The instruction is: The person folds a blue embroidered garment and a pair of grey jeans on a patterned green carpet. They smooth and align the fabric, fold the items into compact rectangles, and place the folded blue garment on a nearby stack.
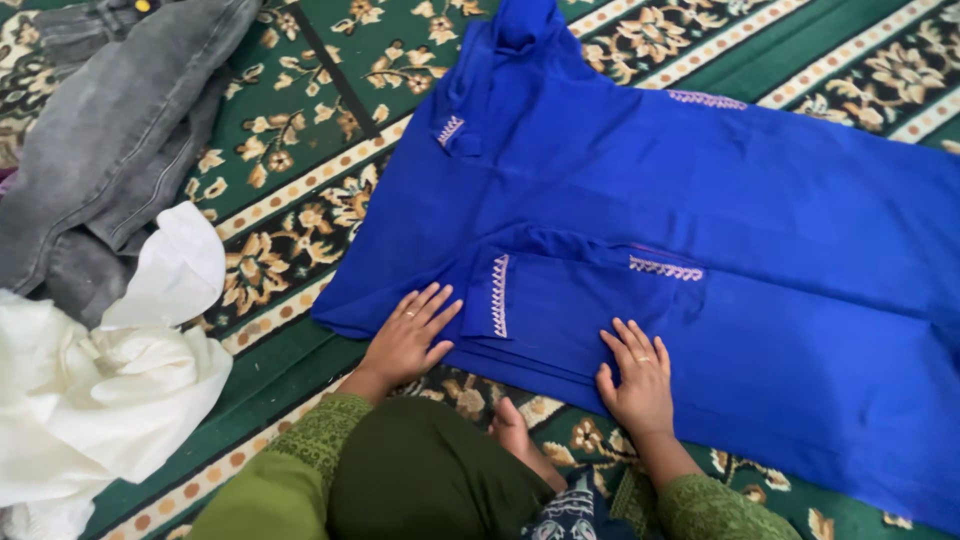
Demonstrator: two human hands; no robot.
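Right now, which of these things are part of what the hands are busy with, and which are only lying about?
In hand:
blue garment, spread flat on the carpet
left hand, palm down on its edge
right hand, palm down on the folded-in sleeve

Lying about:
grey jeans, crumpled at the left
white cloth, bunched beside them
green patterned carpet

Smooth matt blue cloth garment [700, 200] with embroidered trim; woven patterned carpet [320, 130].

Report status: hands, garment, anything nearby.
Left hand and right hand flat, open on blue garment, one sleeve folded in. White cloth and grey jeans lie apart on carpet.
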